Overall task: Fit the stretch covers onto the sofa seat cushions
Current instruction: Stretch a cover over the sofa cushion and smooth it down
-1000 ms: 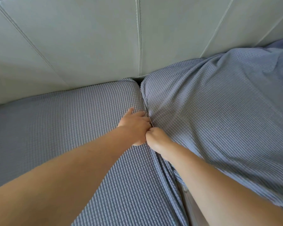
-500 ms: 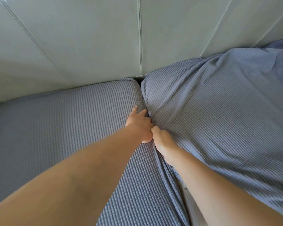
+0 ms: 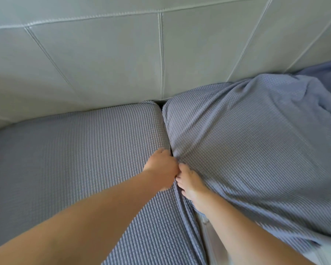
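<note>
The fingers (image 3: 168, 153) of the left hand (image 3: 161, 169) curl down into the gap between the two seat cushions, their tips hidden in the seam, so whether they pinch cloth there cannot be told. The right hand (image 3: 189, 183) lies just beside it, touching it, with its fingers curled and gathering the edge of the loose stretch cover (image 3: 256, 150), which puckers into folds that fan out from that grip. This blue-grey waffle-textured cover is draped over the right seat cushion, rumpled toward the far right, and at the near edge a strip of pale bare cushion (image 3: 208, 236) shows under it. The left seat cushion (image 3: 75, 150) wears its cover smooth and tight. Behind both stands the pale grey-green sofa back (image 3: 103, 64) with stitched seams.
</note>
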The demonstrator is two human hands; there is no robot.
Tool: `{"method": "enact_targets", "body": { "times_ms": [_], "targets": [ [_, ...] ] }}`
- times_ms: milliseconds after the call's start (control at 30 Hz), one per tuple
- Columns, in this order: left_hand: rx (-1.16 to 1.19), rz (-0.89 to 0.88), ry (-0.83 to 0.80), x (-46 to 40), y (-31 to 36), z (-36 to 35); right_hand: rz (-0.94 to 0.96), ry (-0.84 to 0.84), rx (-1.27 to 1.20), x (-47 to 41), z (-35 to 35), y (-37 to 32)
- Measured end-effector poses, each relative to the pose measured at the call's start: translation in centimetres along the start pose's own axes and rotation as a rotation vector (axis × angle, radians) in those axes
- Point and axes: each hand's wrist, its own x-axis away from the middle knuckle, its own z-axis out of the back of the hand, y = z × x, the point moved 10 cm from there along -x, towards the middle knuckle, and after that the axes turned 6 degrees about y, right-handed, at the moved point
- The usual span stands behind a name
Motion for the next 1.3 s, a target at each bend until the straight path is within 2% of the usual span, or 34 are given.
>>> {"method": "enact_targets", "body": {
  "times_ms": [67, 133, 200, 267, 433, 567, 667, 833, 900, 967, 1033, 1133, 1200, 1300],
  "targets": [
    [0.012, -0.026, -0.027, 0.2, 0.5, -0.2, -0.045, -0.019, -0.063, 0.1, -0.4, 0.7],
    [-0.014, -0.024, -0.120, 0.3, 0.4, -1.3, -0.041, -0.039, -0.129, 0.1, -1.2, 0.1],
    [-0.040, 0.002, -0.225, 0.6, 0.5, -2.8, -0.056, -0.054, -0.171, 0.3, -1.9, -0.6],
    [-0.026, 0.050, -0.257, 0.8, 0.4, -3.5, -0.037, -0.072, -0.220, 0.7, -1.6, -1.4],
    [0.042, 0.059, -0.164, 1.5, 1.1, -1.6, -0.021, -0.117, -0.192, 2.4, -0.1, 0.0],
    [-0.007, -0.025, -0.097, 2.5, 3.6, -0.6, -0.056, -0.089, -0.149, 1.8, 0.5, 4.1],
    [-0.013, -0.030, -0.119, 2.8, 4.3, -1.3, -0.069, -0.105, -0.076, 4.4, 0.5, 4.2],
    [-0.046, 0.091, -0.260, 3.6, 4.5, -4.0, -0.020, -0.090, -0.134, 4.2, -0.3, 3.3],
    [-0.005, 0.135, -0.218, 3.9, 5.2, -3.1, 0.043, -0.081, -0.135, 4.8, 0.1, 3.6],
    [0.068, 0.191, -0.103, 4.7, 5.8, -1.1, 0.067, -0.086, -0.276, 5.9, 1.2, 4.8],
    [0.195, 0.270, -0.057, 6.2, 6.4, -0.2, 0.103, -0.007, -0.321, 6.9, 3.6, 6.7],
    [0.405, 0.401, -0.049, 8.5, 7.9, -0.2, 0.234, 0.193, -0.107, 8.8, 8.7, 8.1],
    [0.483, 0.426, -0.078, 9.2, 9.3, -0.5, 0.348, 0.309, 0.097, 10.3, 12.1, 7.9],
    [0.323, 0.363, -0.077, 9.4, 11.7, -0.4, 0.498, 0.394, 0.378, 11.1, 15.1, 7.4]
  ]
}}
